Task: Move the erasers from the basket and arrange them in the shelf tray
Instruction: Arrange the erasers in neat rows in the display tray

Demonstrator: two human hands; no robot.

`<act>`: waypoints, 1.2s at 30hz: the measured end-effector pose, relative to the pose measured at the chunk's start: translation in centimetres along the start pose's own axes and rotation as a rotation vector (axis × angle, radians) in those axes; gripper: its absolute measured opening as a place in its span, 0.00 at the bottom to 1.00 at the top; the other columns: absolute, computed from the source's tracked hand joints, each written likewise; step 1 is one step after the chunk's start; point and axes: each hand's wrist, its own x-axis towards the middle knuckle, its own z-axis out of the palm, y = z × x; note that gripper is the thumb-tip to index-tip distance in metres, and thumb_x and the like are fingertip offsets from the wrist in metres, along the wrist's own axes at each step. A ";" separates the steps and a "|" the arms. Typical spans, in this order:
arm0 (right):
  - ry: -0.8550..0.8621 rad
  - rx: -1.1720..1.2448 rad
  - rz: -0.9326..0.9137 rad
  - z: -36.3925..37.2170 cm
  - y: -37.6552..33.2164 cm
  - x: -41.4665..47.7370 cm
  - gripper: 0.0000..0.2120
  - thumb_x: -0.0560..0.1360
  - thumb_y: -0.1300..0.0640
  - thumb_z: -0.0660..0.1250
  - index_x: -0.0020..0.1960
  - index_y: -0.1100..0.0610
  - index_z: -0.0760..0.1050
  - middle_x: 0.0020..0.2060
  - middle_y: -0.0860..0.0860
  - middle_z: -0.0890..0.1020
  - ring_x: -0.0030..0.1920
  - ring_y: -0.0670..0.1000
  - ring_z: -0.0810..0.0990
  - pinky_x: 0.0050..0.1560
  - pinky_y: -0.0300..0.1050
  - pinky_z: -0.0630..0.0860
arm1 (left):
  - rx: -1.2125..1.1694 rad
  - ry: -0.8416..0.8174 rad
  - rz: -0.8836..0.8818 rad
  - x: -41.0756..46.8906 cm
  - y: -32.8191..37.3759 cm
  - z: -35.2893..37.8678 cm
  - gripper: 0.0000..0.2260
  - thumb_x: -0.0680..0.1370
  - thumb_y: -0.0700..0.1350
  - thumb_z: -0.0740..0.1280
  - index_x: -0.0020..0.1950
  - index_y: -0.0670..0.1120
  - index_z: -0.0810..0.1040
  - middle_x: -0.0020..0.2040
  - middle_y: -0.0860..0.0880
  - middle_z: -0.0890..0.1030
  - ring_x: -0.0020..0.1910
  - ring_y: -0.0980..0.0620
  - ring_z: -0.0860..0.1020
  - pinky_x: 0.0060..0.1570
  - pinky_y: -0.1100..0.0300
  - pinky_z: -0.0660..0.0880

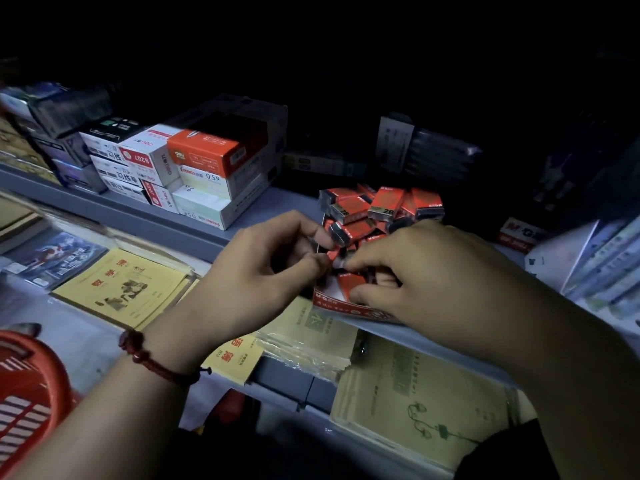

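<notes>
Btm left of the frame, nearest: red basket (31, 386), only its rim & slatted wall in view. Inside is cut off, so can't tell if any stock is left in it.

Centre: both hands meet at the tray's near-left corner. L hand (263, 268), w/ a dark red bracelet (152, 358) on the wrist, has its fingers curled and thumb & forefinger tips close together at the tray's left rim. Can't tell if they pinch an eraser or the rim itself. R hand (415, 275) reaches in over the front wall, fingers bent down among the erasers (381, 206), thumb & forefinger closed on one near the front.

Tray (332, 306): red printed card, on the shelf edge right of centre. It's heaped: red-sleeved erasers, some marked 2B, lie tilted & crossed at the back, not in rows. Front part is mostly hidden by the hands.

Judgement: moving looks largely done, since the tray holds plenty. Arranging is what's left: the back pile needs squaring up, and the step in hand looks like setting pieces straight at the front.

Below the shelf: yellow notebooks (121, 285) at left, green-printed ones (415, 403) btm right. Farther, upper left: stacked stationery boxes (194, 161). Beyond is too dark to read.
</notes>
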 end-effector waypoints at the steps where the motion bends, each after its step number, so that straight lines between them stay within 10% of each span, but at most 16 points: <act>1: -0.003 0.002 0.008 0.0 -0.1 0.0 0.11 0.77 0.43 0.69 0.58 0.42 0.81 0.27 0.46 0.75 0.30 0.44 0.73 0.34 0.44 0.71 | 0.031 0.005 -0.006 0.0 0.1 0.0 0.06 0.77 0.48 0.70 0.54 0.52 0.81 0.40 0.43 0.83 0.41 0.36 0.82 0.47 0.36 0.80; 6: -0.001 0.024 0.012 0.0 -0.2 -0.2 0.09 0.75 0.43 0.70 0.55 0.41 0.82 0.28 0.45 0.77 0.31 0.44 0.75 0.41 0.50 0.79 | 0.322 0.035 -0.051 -0.4 1.8 0.2 0.11 0.74 0.52 0.76 0.51 0.56 0.76 0.31 0.48 0.81 0.26 0.55 0.73 0.27 0.62 0.70; 18: -0.011 0.016 0.013 0.3 0.2 0.0 0.09 0.76 0.44 0.69 0.55 0.41 0.81 0.26 0.45 0.73 0.30 0.43 0.72 0.41 0.48 0.77 | 0.656 0.177 -0.027 -0.5 2.9 1.4 0.16 0.70 0.65 0.70 0.41 0.54 0.74 0.30 0.54 0.80 0.30 0.54 0.79 0.32 0.52 0.78; 30: -0.188 -0.055 -0.058 -0.6 0.2 0.6 0.07 0.78 0.51 0.65 0.41 0.42 0.73 0.28 0.44 0.74 0.30 0.44 0.72 0.34 0.42 0.67 | 0.147 0.182 -0.163 -0.2 2.7 1.5 0.07 0.75 0.44 0.73 0.38 0.44 0.79 0.28 0.49 0.80 0.24 0.52 0.74 0.25 0.54 0.74; 33: -0.208 -0.020 -0.049 -0.5 0.3 0.6 0.06 0.75 0.43 0.62 0.42 0.41 0.75 0.31 0.31 0.76 0.32 0.41 0.74 0.32 0.38 0.63 | 0.018 0.181 -0.182 -0.1 2.5 1.5 0.06 0.74 0.42 0.72 0.39 0.42 0.79 0.28 0.48 0.77 0.24 0.51 0.74 0.26 0.56 0.73; 36: -0.169 0.004 -0.057 -0.3 0.7 0.7 0.04 0.76 0.45 0.66 0.47 0.42 0.79 0.28 0.41 0.77 0.31 0.43 0.74 0.33 0.40 0.67 | -0.017 0.190 -0.146 -0.1 2.3 1.6 0.05 0.74 0.41 0.71 0.39 0.41 0.80 0.30 0.42 0.80 0.25 0.48 0.74 0.25 0.56 0.73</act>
